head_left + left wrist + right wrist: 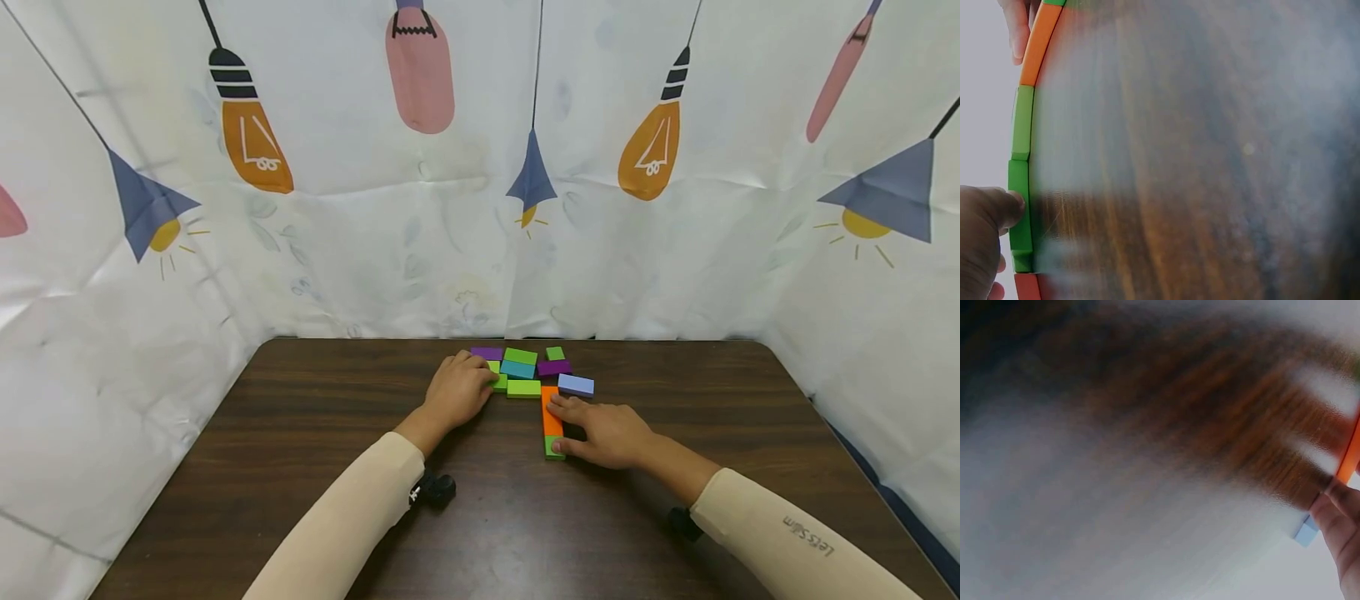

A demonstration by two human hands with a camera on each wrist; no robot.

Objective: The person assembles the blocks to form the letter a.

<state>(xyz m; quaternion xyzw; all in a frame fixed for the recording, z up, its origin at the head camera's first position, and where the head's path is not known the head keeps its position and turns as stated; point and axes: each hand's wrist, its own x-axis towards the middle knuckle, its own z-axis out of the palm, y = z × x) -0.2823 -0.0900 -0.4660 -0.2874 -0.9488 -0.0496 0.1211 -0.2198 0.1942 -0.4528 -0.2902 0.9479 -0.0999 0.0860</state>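
Observation:
My left hand [459,387] is at the left end of a small group of coloured blocks. In the left wrist view its thumb [1013,208] lies against a green block [1019,231], with curled fingers behind. A red block [1029,289] adjoins it, hidden in the head view. My right hand [611,433] rests its spread fingers on the upright strip at the right: an orange block [551,417] with a green block [551,451] at its near end. A lime green block [523,390] lies between the hands.
Behind are a teal block [517,370], a green block [521,356], a purple block [487,353], another purple block [553,368] and a small green block [555,353]. A light blue block [576,385] lies right of the orange one. The brown table [300,467] meets a printed curtain [375,275].

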